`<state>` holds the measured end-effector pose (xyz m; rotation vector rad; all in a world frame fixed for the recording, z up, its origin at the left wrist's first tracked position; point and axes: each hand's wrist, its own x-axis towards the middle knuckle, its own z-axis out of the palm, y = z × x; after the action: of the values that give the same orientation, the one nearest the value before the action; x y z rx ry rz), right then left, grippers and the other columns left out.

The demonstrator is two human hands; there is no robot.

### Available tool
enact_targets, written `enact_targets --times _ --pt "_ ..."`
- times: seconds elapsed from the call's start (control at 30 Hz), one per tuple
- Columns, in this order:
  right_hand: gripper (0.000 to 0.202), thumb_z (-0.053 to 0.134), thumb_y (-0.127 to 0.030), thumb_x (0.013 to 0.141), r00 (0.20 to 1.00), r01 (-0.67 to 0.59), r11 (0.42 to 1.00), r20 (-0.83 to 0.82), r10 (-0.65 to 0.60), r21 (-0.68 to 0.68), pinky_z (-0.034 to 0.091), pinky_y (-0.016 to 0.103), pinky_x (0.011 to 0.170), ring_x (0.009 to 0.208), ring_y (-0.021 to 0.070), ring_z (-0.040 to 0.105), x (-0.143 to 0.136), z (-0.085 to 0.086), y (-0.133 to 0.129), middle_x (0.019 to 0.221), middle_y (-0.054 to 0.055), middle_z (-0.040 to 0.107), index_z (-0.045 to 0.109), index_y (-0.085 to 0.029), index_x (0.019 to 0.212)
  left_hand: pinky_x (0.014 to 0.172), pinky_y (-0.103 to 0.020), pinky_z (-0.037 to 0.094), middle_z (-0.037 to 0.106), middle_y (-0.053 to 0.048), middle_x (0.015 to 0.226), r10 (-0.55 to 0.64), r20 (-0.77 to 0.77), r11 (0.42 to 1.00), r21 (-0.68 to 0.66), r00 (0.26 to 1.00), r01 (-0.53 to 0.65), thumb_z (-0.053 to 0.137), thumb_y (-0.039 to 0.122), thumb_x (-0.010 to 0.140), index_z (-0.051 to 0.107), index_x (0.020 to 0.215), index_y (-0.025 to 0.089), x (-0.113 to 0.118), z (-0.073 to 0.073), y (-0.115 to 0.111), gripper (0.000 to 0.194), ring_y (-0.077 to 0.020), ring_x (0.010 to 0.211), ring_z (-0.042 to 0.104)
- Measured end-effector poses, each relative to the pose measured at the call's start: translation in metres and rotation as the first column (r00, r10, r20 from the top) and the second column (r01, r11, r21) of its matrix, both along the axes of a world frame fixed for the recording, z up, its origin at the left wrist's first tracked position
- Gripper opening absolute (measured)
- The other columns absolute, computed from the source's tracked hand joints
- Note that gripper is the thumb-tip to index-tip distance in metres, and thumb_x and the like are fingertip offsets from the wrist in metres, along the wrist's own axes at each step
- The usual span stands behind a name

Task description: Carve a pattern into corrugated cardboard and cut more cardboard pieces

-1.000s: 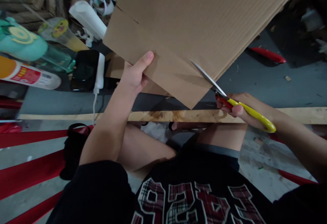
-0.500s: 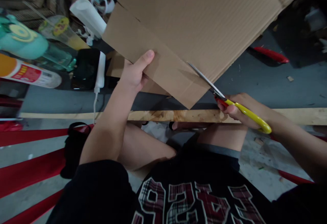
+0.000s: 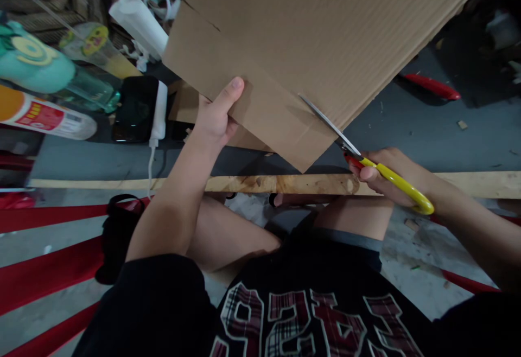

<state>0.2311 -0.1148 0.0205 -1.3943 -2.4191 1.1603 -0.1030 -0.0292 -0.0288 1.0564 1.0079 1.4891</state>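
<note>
A big sheet of brown corrugated cardboard (image 3: 309,31) tilts up over the table. My left hand (image 3: 217,113) grips its near edge, thumb on top and the other fingers hidden underneath. In my right hand (image 3: 382,172) is a pair of scissors (image 3: 394,183) with yellow and red handles. One long blade lies over the cardboard, across its lower right corner; the other blade is mostly hidden beneath. A short slit shows at the sheet's upper left.
A red-handled tool (image 3: 431,85) lies at the right on the grey table (image 3: 411,134). To the left are a black phone (image 3: 135,110), a white cabled device (image 3: 160,112), an orange-and-white bottle (image 3: 44,115), a teal bottle (image 3: 40,64), a drink cup (image 3: 101,53) and a white roll (image 3: 138,26).
The cardboard has shifted very slightly, and the scissors have moved a touch to the right with my right hand. Both hands keep their hold.
</note>
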Motion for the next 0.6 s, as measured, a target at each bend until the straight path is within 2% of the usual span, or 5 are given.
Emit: enact_targets --times 0.2,0.3,0.37,0.5,0.6 --pt "0.081 0.021 -0.099 0.081 0.99 0.073 0.997 0.121 -0.074 0.016 0.031 0.031 0.049 0.044 0.0135 0.041 -0.001 0.002 0.0 0.046 0.002 0.045 0.041 -0.025 0.056 0.127 -0.05 0.043 0.074 0.006 0.128 -0.029 0.01 1.0 0.001 1.0 0.029 0.086 0.048 0.072 0.064 0.119 0.039 0.002 0.0 -0.002 0.052 -0.03 0.152 0.044" --pt "0.083 0.017 -0.101 0.078 0.961 0.13 0.992 0.244 -0.128 0.007 0.031 0.032 0.05 0.045 0.0148 0.042 -0.006 0.008 0.002 0.046 0.003 0.045 0.04 -0.025 0.053 0.128 -0.054 0.039 0.075 0.003 0.124 -0.041 0.034 0.999 0.016 0.999 0.04 0.083 0.042 0.077 0.064 0.116 0.032 0.003 0.0 -0.003 0.044 -0.0304 0.15 0.046" --pt "0.084 0.012 -0.102 0.075 0.948 0.124 0.992 0.296 -0.119 0.002 0.032 0.033 0.053 0.047 0.0156 0.041 -0.01 0.012 0.003 0.048 0.005 0.046 0.04 -0.026 0.052 0.129 -0.054 0.038 0.076 0.003 0.121 -0.032 0.022 0.999 0.002 0.999 0.032 0.083 0.039 0.078 0.065 0.113 0.032 0.003 0.0 -0.002 0.04 -0.0298 0.148 0.047" --pt "0.083 0.009 -0.1 0.075 0.923 0.109 0.994 0.372 -0.102 0.002 0.03 0.034 0.056 0.05 0.0172 0.037 -0.013 0.016 0.005 0.052 0.007 0.046 0.04 -0.027 0.054 0.129 -0.051 0.039 0.075 0.008 0.125 -0.017 -0.024 1.0 -0.016 1.0 0.016 0.086 0.044 0.075 0.066 0.114 0.038 0.001 -0.002 -0.002 0.043 -0.0273 0.151 0.043" --pt "0.081 0.008 -0.099 0.076 0.908 0.111 0.994 0.407 -0.1 -0.003 0.029 0.035 0.057 0.052 0.0184 0.037 -0.011 0.015 0.006 0.052 0.007 0.044 0.04 -0.027 0.055 0.129 -0.052 0.038 0.075 0.007 0.126 -0.031 -0.027 0.999 -0.016 0.999 0.03 0.086 0.045 0.074 0.065 0.116 0.038 -0.001 -0.005 0.001 0.047 -0.0279 0.153 0.04"
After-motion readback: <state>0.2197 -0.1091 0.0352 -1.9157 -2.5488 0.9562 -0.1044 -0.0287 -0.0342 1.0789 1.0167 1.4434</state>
